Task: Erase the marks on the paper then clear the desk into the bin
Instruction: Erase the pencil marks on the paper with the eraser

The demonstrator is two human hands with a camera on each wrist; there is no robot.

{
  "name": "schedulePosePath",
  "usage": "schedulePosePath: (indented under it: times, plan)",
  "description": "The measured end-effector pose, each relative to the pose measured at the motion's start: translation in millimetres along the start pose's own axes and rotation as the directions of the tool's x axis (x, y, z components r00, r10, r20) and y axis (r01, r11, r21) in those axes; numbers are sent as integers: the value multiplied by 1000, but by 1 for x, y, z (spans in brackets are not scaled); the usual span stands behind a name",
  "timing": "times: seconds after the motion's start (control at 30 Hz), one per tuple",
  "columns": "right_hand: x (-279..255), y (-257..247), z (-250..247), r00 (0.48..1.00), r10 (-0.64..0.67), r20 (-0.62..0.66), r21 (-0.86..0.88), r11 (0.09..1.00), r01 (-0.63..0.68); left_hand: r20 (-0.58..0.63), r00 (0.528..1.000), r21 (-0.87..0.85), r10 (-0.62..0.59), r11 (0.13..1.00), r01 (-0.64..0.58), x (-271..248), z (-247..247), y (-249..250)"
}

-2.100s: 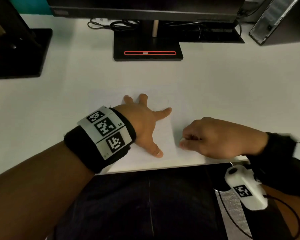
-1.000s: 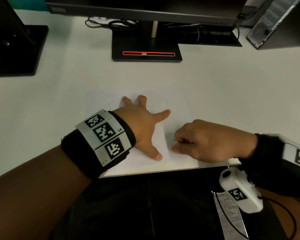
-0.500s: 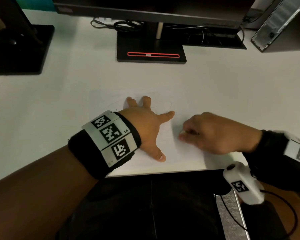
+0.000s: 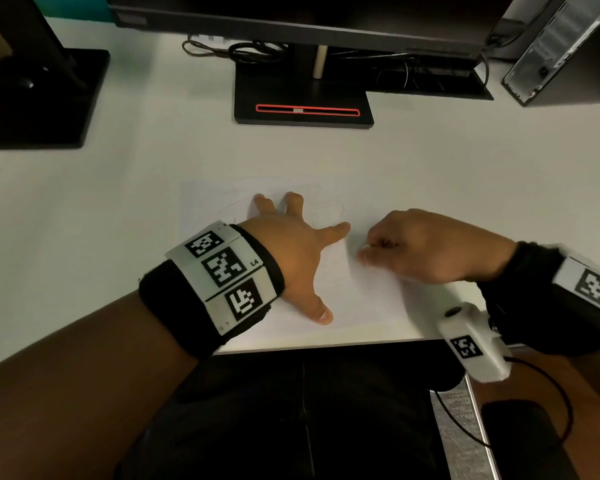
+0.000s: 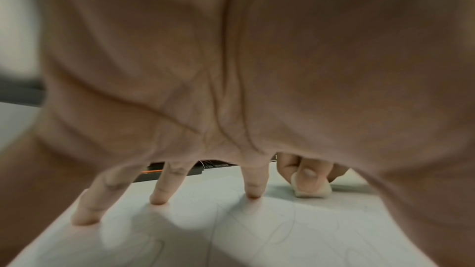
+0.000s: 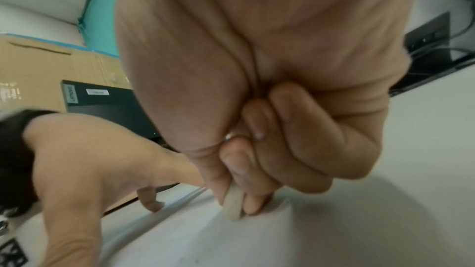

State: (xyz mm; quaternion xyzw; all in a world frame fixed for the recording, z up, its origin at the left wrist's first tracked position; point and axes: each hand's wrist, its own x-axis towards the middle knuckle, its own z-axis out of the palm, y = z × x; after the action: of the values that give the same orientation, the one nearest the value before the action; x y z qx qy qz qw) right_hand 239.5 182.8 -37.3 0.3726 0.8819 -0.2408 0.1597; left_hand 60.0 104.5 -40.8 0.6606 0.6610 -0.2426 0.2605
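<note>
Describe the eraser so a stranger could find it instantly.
On the white desk, in front of the monitor stand, lies a sheet of paper. The right hand pinches the eraser against it: a small, pale, rounded block, the only held object.

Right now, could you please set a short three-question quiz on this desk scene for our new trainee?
1. True or false: the left hand lies on the paper with fingers spread.
2. What does the right hand pinch? A) a pencil B) an eraser C) a crumpled tissue
3. Fill in: faint pencil marks show on the paper, so the ______ step is not finished.

Key: 1 true. 2 B; its tip touches the paper. 3 erasing.
</note>
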Motion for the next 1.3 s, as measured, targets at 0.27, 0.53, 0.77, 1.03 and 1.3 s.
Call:
schedulePosePath:
  times: [0.27,0.53,0.77,1.03,1.3]
  plan:
    - [1,-4,2,1000,-22,18,1,1000,22,-13,1000,5,8,1000,-8,-1,1,0]
    - [4,-6,-1,1000,-5,-1,-7,1000,5,-9,1000,-1,9,1000,-9,-1,2,-1]
    - [5,-13,2,998,-45,49,-19,999,46,5,1000,-12,10,1000,-10,-1,2,-1]
    - [13,-16,-2,998,-41,44,-30,999,43,6,1000,-7,1,1000,-1,-2,2,-1]
    - [18,-14,-5,998,-39,47,-29,999,40,2,1000,1,-7,1000,7,-5,0,1]
